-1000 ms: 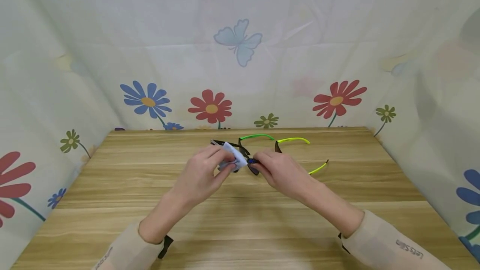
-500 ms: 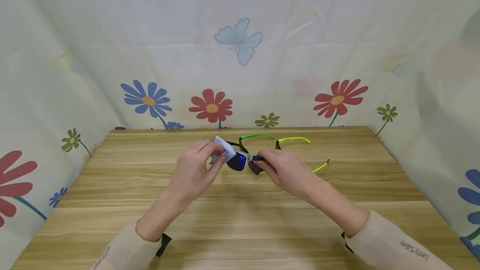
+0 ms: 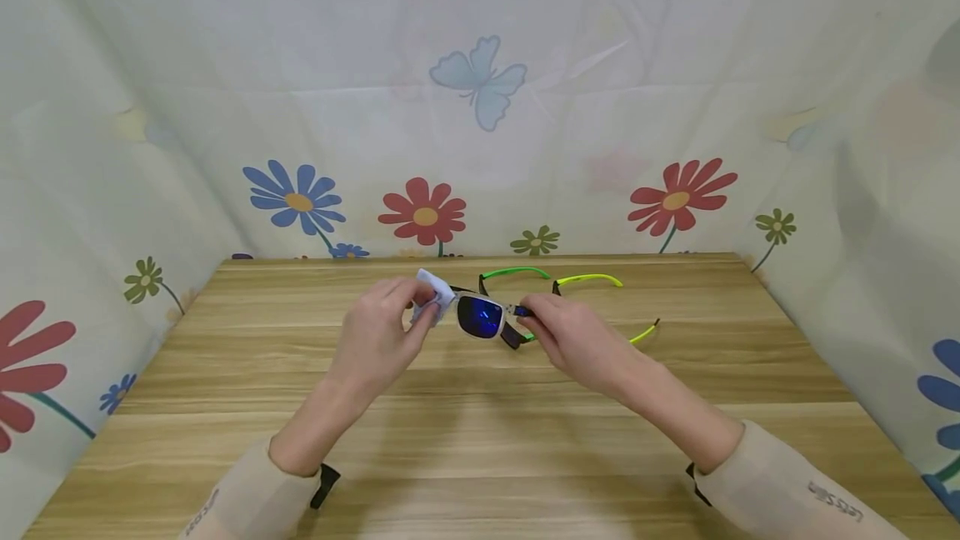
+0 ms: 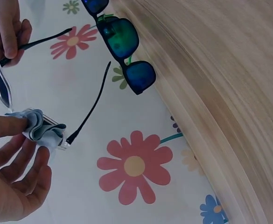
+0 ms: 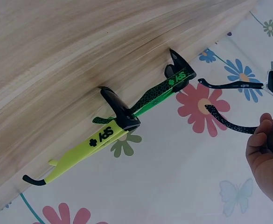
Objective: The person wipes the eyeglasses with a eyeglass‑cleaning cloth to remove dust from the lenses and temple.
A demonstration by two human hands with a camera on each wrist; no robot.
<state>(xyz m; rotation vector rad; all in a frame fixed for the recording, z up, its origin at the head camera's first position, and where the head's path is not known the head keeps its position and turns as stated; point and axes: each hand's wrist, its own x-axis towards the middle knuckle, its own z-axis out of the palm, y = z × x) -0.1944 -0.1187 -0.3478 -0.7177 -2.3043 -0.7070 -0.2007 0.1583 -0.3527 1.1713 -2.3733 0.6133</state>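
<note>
Sunglasses with a clear frame, dark blue lenses and black temples [image 3: 481,317] are held up above the table between both hands. My right hand [image 3: 577,340] grips one temple by its hinge end. With thumb and fingers, my left hand [image 3: 382,327] pinches a folded light blue cloth [image 3: 433,297] around the lens on the left side. In the left wrist view the cloth [image 4: 38,128] covers most of that lens, while the other lens [image 4: 2,86] is bare. The right wrist view shows the right hand [image 5: 269,158] curled around the patterned temple [image 5: 232,123].
Green-templed sunglasses [image 3: 516,272] and yellow-templed sunglasses [image 3: 588,280] stand on the wooden table [image 3: 480,457] behind the hands, temples unfolded. A flowered curtain [image 3: 480,173] encloses the back and sides of the table.
The left hand and cloth have moved left and slightly up, from near the middle of the sunglasses to their left end. The bare blue lens has come into view; the right hand has shifted slightly.
</note>
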